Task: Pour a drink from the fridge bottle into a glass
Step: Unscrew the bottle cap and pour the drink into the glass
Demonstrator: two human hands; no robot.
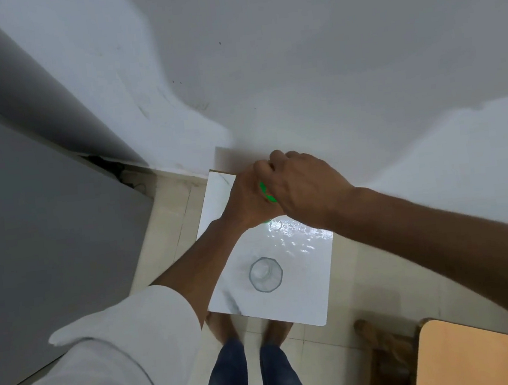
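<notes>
While both hands are bunched together at the far end of the surface [215,193], only slivers of the bottle [267,193] can be seen: green strips showing between them, plus a clear bit poking out just below. The left hand [248,199] looks wrapped around the body, and the right hand [303,184] is curled over the top of it, fingers folded down as if the cap is being worked. So both grips are closed on the bottle, as far as can be judged; the cap itself is hidden and whether it's on or off can't be told.

The glass [266,275] is parked on the same surface, nearer the person than the bottle, upright, mouth open to the camera, and looks empty. It's well apart from the hands, nothing touching it.

What the pour turns on: the glass lies straight back toward the body from the bottle. The bottle's long axis seems to be roughly upright, seen almost end-on from above, so it would need to be tipped toward the person to get the neck over the rim. The left hand is probably the one left carrying it, and it sits slightly nearer the glass.

A wet-looking shine is visible on the surface just beyond the glass.
</notes>
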